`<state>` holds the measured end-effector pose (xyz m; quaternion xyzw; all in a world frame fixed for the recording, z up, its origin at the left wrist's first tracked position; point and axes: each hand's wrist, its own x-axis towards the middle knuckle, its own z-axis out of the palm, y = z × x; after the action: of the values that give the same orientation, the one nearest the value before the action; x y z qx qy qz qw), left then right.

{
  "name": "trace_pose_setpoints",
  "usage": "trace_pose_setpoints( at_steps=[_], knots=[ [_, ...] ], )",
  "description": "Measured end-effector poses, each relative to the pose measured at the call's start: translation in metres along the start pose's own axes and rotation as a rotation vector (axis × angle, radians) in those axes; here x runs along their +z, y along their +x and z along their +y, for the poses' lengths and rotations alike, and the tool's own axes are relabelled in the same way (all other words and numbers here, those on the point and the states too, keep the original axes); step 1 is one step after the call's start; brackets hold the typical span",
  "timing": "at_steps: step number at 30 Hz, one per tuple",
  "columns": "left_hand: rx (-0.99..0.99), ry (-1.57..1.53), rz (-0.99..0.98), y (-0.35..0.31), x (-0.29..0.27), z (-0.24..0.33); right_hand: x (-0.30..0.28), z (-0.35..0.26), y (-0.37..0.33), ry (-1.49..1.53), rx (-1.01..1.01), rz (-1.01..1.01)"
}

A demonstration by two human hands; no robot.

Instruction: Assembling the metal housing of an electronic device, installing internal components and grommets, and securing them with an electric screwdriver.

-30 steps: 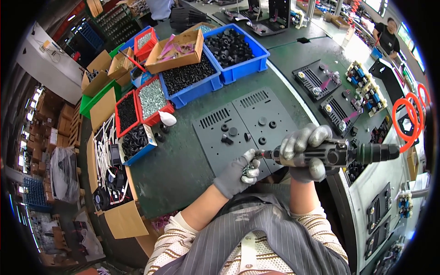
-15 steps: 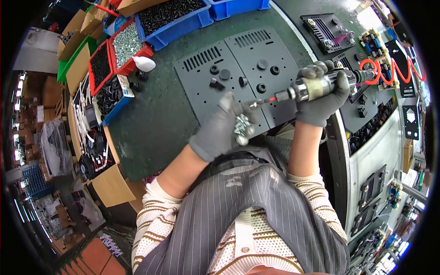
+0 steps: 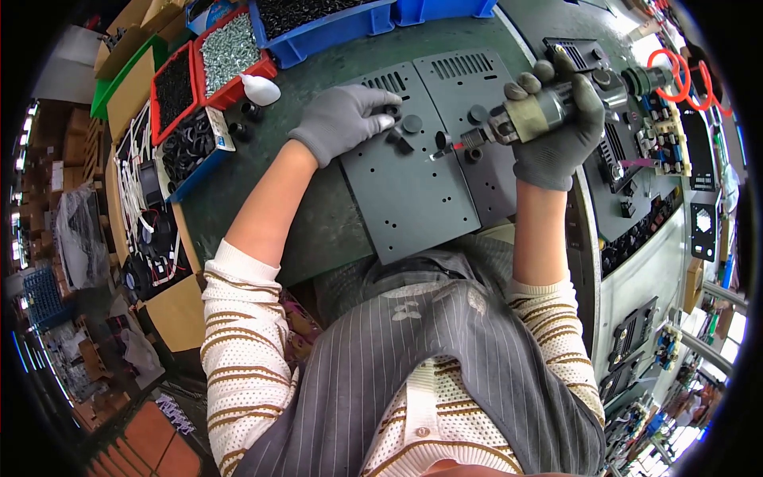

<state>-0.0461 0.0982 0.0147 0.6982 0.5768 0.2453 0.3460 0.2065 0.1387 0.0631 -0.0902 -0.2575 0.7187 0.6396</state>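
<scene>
Dark grey plates [image 3: 416, 195], with slots and small holes, lie side by side at the centre of the frame. Our right hand [image 3: 563, 147] is closed around a power screwdriver [image 3: 528, 119]. Our left hand [image 3: 338, 123] bends narrowly at a small black ring [image 3: 393, 111]; we cannot tell if it grips. Earlier, this hand was lower, with silvery screws, beside the screwdriver's tip.

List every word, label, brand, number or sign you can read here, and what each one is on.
No text here is legible enough to quote.
Box of black rings: marks on its pale edge, too small to read.
Power screwdriver in the right hand: no readable lettering on its body or pale band.
Left grey plate: slots and holes, no lettering visible.
Apron: pale leaf-like motifs, no words visible.
</scene>
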Motion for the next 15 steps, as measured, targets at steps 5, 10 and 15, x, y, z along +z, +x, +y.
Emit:
trace_pose_setpoints(
  at_steps=[5,10,15],
  knots=[
    [-0.165,-0.123,0.427,-0.028,-0.021,-0.024,0.017,0.025,0.02,-0.096,0.047,-0.152],
    [-0.214,-0.118,0.481,-0.048,-0.02,-0.036,0.035,0.067,0.051,-0.303,0.076,-0.246],
    [-0.218,-0.012,0.449,-0.039,-0.004,-0.054,0.086,0.113,0.055,-0.423,0.027,-0.214]
  ],
)
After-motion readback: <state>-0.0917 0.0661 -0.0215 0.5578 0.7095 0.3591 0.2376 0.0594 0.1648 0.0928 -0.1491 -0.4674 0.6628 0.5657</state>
